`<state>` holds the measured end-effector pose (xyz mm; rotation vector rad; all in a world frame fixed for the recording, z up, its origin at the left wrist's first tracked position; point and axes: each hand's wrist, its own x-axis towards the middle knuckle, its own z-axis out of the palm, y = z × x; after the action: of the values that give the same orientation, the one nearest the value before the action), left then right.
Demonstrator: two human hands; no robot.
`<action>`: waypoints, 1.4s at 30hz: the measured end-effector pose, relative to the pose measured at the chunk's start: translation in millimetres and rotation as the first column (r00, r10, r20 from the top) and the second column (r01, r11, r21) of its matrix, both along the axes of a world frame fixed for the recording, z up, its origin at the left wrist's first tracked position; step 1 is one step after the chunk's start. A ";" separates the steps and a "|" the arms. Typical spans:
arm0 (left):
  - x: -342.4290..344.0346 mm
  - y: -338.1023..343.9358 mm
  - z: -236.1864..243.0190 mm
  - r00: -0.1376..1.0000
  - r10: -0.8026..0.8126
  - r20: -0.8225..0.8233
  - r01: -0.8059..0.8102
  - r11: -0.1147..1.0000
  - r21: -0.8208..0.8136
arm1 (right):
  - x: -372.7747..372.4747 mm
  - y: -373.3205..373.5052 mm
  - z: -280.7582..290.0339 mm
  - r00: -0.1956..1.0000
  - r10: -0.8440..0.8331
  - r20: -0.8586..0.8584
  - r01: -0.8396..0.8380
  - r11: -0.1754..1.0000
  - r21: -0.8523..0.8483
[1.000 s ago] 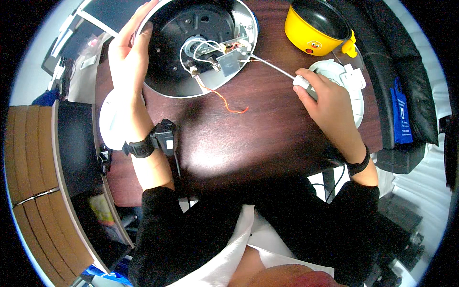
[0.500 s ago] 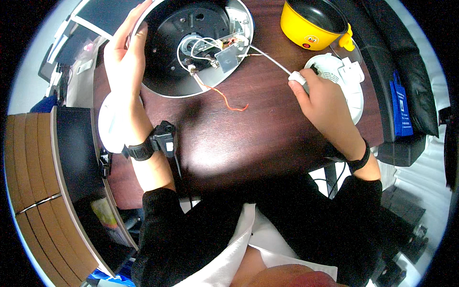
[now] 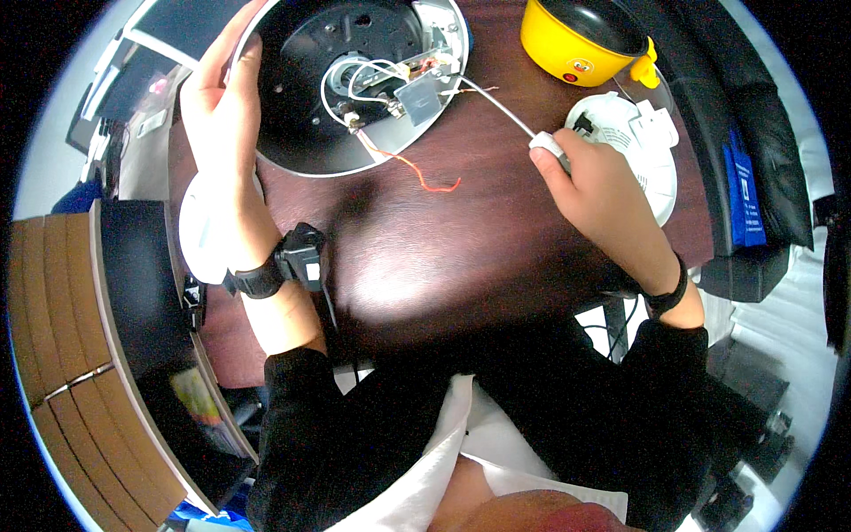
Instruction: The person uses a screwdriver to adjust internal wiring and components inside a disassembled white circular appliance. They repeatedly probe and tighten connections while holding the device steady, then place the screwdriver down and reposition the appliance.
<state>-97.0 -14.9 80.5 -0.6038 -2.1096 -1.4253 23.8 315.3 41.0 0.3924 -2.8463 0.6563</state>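
Note:
My left hand (image 3: 217,111) grips the left rim of a round metal housing (image 3: 306,133) with a black interior. Inside sit white wires, metal fittings and a small plate (image 3: 419,101); an orange wire (image 3: 421,177) trails onto the table. My right hand (image 3: 592,182) is closed on a small white plastic piece (image 3: 547,146) at the end of a thin pale cord (image 3: 498,104) that stretches from the housing. Behind that hand lies a white plastic cover (image 3: 658,193). Another white round piece (image 3: 204,230) lies beside my left forearm.
The dark wooden table (image 3: 443,257) has a yellow pot (image 3: 567,53) at its back right. A black padded seat (image 3: 771,160) with a blue bag (image 3: 745,195) stands at the right. Brown cartons (image 3: 62,310) and a black panel (image 3: 142,275) are on the left.
My left hand and the housing have shifted slightly up and left in view. My right hand has moved a little left, still closed on the white piece.

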 end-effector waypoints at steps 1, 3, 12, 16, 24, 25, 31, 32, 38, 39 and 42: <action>1.7 1.0 1.6 0.998 0.050 0.037 -0.049 0.998 -0.032 | -1.0 -0.3 -1.6 1.000 -0.014 0.019 0.014 1.000 -0.003; 2.5 5.0 1.1 0.999 0.048 -0.001 -0.048 0.998 -0.039 | -1.8 -1.5 -1.9 1.000 -0.018 0.010 0.018 1.000 -0.004; 2.3 9.8 0.1 0.998 0.048 -0.051 -0.049 0.999 -0.008 | 0.3 -3.3 -3.5 0.999 -0.021 0.031 0.022 1.000 -0.016; 1.1 7.4 -0.7 0.995 0.066 -0.069 -0.068 0.997 -0.024 | -3.1 -5.3 -12.1 0.999 -0.026 0.030 0.026 1.000 0.000; 1.3 2.3 0.2 0.997 0.067 -0.037 -0.065 0.997 0.036 | -9.7 -27.3 -3.8 0.514 0.630 0.582 0.581 0.243 -0.777; 1.1 2.6 -0.3 0.995 0.082 -0.048 -0.081 0.996 0.025 | -12.5 -28.2 -4.8 0.493 0.695 0.524 0.641 0.118 -0.759; -1.0 0.5 -3.9 0.995 0.090 -0.050 -0.087 0.994 0.059 | -18.2 -23.5 -11.5 0.432 0.845 0.316 0.756 -0.148 -0.638; -1.5 -1.2 -4.4 0.995 0.085 -0.057 -0.082 0.995 0.057 | -21.7 -17.1 -17.4 0.411 0.875 0.256 0.746 -0.162 -0.645; -5.7 1.7 -5.4 0.993 0.082 -0.091 -0.079 0.996 0.036 | -19.7 -7.1 -14.9 0.541 0.599 0.590 0.476 0.361 -0.802; -4.9 1.3 -5.4 0.992 0.078 -0.101 -0.075 0.997 0.029 | -19.0 -5.9 -12.9 0.582 0.498 0.643 0.417 0.496 -0.761; -2.0 1.7 -4.1 0.993 0.080 -0.092 -0.078 0.997 0.029 | -19.4 -2.4 -0.3 0.744 0.191 0.640 0.231 0.826 -0.515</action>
<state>-98.9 -13.2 76.4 -0.5599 -2.0179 -1.3523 4.4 312.9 40.7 -0.0049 -3.0129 1.9285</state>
